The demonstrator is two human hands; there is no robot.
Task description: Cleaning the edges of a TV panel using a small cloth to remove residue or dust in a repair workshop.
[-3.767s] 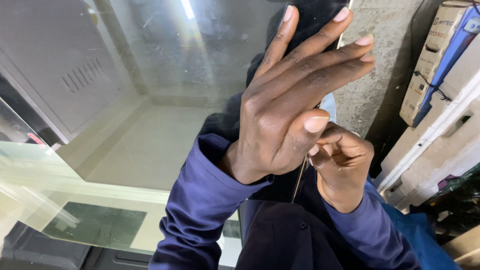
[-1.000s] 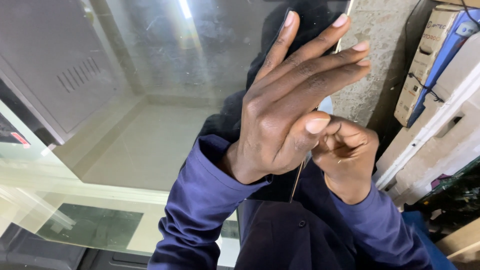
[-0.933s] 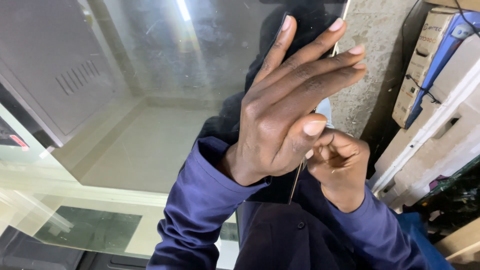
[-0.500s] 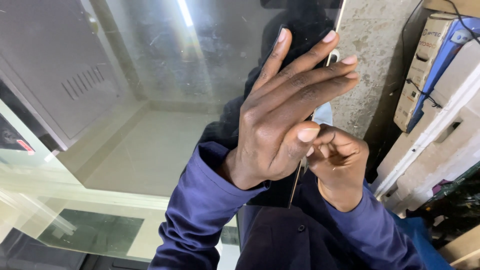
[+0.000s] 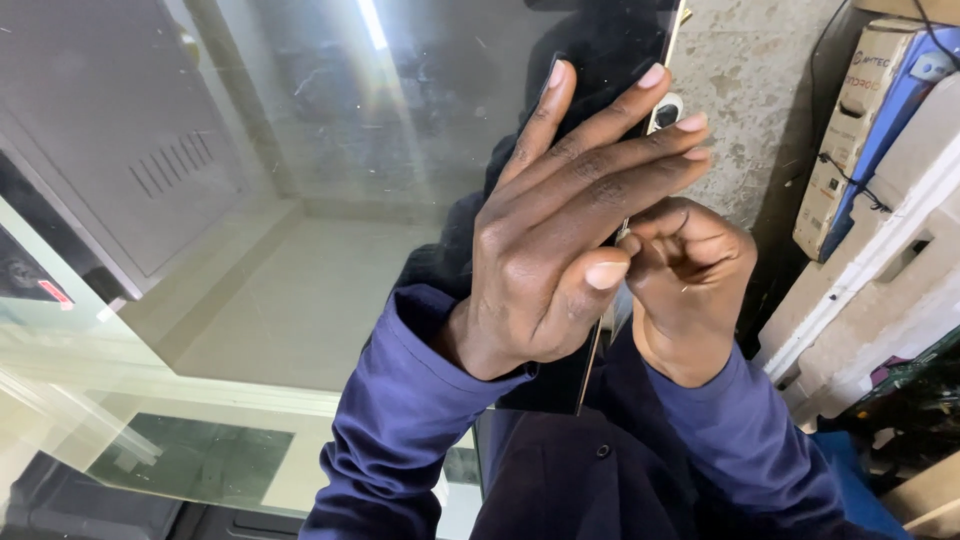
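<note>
My left hand [image 5: 545, 260] flat, fingers spread on smooth reflective glass pane [image 5: 300, 200] | right hand [image 5: 690, 275] fisted, pinching its thin edge | edge runs upward, slightly tilted

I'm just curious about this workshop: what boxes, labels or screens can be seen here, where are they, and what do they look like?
Cardboard box: upper right, leaning upright against the wall, tall, narrow, tan with printing.
Blue package: just right of that box, long and slim.
Small red label: left edge, on a dark surface.
No screens visible.
</note>
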